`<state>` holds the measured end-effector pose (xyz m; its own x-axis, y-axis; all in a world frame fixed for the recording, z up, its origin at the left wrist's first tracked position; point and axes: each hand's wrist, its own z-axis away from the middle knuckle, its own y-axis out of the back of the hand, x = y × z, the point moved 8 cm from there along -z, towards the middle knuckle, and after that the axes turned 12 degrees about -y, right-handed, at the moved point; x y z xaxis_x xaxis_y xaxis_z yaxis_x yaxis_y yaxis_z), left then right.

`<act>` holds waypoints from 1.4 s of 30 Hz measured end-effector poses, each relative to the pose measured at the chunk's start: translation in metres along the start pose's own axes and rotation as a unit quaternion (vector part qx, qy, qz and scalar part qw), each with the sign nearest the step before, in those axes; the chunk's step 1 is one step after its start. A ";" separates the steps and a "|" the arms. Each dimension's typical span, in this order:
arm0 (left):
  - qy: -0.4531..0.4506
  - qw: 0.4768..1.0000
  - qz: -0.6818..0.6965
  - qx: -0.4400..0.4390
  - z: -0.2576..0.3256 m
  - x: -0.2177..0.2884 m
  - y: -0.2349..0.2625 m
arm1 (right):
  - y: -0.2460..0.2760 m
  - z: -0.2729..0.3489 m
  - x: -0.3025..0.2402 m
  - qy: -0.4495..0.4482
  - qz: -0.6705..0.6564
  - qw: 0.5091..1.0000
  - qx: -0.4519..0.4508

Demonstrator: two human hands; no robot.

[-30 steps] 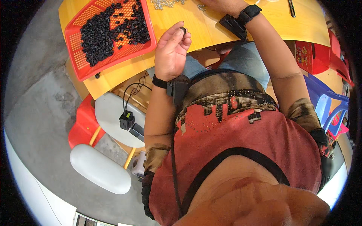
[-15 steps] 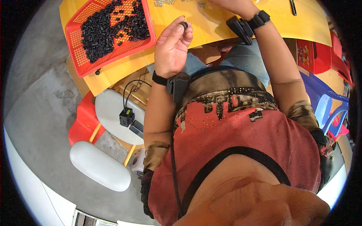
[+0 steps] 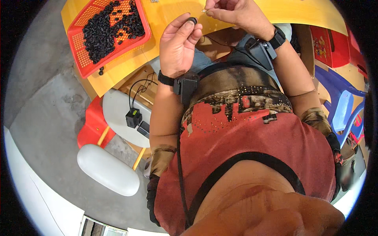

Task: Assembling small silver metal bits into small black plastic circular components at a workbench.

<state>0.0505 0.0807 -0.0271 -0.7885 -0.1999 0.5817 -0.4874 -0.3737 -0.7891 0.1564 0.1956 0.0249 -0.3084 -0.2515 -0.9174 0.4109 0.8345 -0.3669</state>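
Note:
Between the thumb and fingers of my left hand (image 3: 179, 45) is a small round black plastic part (image 3: 192, 20), held above the table's near edge. My right hand (image 3: 238, 15), to the right of it, pinches a tiny shiny metal piece (image 3: 203, 10) at its fingertips; its exact kind is too small to tell. The two hands are close but apart. Left of my left hand stands a red plastic basket (image 3: 148, 34) with many loose black parts (image 3: 96, 41) in it.
The yellow table (image 3: 163, 8) bears a few small shiny pieces (image 3: 154, 1) at its far edge. Two black parts (image 3: 101, 71) lie by the basket's near corner. A grey-seated chair (image 3: 108, 169) with a black device (image 3: 134, 118) and cables is at left; a blue chair (image 3: 342, 106) is at right.
My right hand has come back from the far edge toward my left hand, now with a tiny metal piece in its fingertips. My left hand keeps the black part.

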 end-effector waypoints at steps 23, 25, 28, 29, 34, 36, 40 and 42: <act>0.018 1.000 -0.004 0.024 0.000 -0.005 0.013 | -0.017 0.005 0.023 -0.279 0.129 0.944 0.117; 0.014 1.000 -0.007 0.022 0.003 -0.005 0.012 | -0.019 0.000 0.019 -0.231 0.185 0.951 0.092; 0.004 1.000 -0.006 0.012 0.003 -0.003 0.013 | -0.020 0.003 0.013 -0.219 0.273 0.932 0.088; 0.013 1.000 -0.018 0.022 0.004 -0.004 0.012 | -0.018 0.003 0.014 -0.193 0.274 0.938 0.088; 0.043 0.999 -0.020 0.013 0.002 -0.004 0.010 | -0.016 -0.002 0.008 -0.186 0.267 0.940 0.104; 0.044 0.999 -0.019 0.005 -0.001 -0.004 0.007 | -0.013 -0.007 0.003 -0.177 0.273 0.941 0.097; 0.070 0.996 0.038 -0.049 -0.004 -0.010 -0.004 | -0.013 -0.017 0.004 -0.232 0.242 0.942 0.001; 0.085 0.991 0.074 -0.071 -0.006 -0.016 -0.008 | -0.009 -0.021 0.008 -0.246 0.190 0.950 -0.028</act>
<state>0.0650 0.0920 -0.0311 -0.9010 -0.0836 0.4258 -0.4004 -0.2180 -0.8900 0.1323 0.1965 0.0243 0.2974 -0.1149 -0.9478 0.3624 0.9320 0.0007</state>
